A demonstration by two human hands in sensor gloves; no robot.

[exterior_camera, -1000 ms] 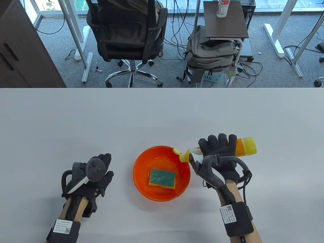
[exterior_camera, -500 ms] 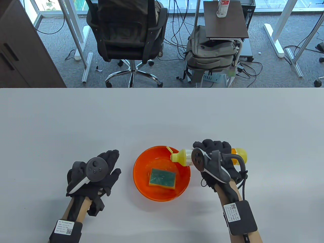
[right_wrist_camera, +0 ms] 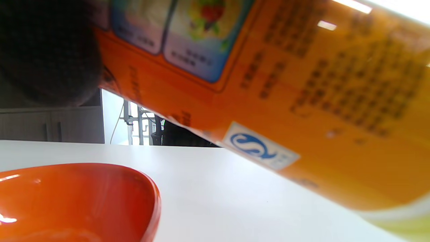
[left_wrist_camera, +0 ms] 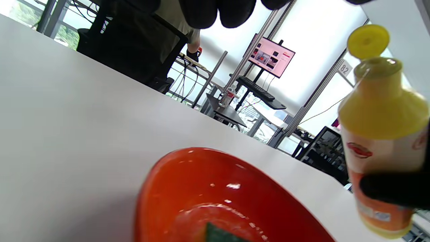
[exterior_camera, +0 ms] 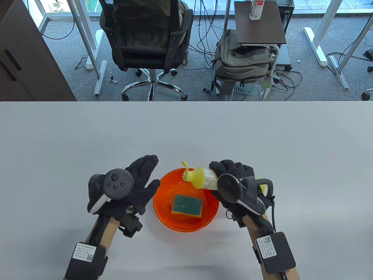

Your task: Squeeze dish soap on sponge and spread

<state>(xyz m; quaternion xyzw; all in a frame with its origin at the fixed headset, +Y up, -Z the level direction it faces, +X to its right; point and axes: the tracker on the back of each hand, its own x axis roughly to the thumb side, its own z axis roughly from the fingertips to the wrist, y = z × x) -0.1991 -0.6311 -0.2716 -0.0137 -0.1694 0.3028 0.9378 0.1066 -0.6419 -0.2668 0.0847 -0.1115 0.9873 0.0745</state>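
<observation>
A green-topped yellow sponge (exterior_camera: 186, 206) lies in an orange bowl (exterior_camera: 163, 214) on the white table. My right hand (exterior_camera: 233, 178) grips a dish soap bottle (exterior_camera: 204, 179), tilted with its yellow nozzle over the bowl's far rim and its flip cap (exterior_camera: 184, 165) open. The bottle also shows in the left wrist view (left_wrist_camera: 383, 134) and fills the right wrist view (right_wrist_camera: 285, 90). My left hand (exterior_camera: 137, 180) is spread open and empty just left of the bowl, its fingers reaching toward the far rim. The bowl also shows in the left wrist view (left_wrist_camera: 188, 188).
The table's far edge (exterior_camera: 186, 101) runs across the middle of the table view. Beyond it stand an office chair (exterior_camera: 145, 38), a grey backpack (exterior_camera: 242, 61) and a small side table (exterior_camera: 258, 23).
My right hand has carried the bottle left, so the nozzle now hangs over the bowl. My left hand has moved up and right to the bowl's left side, fingers spread.
</observation>
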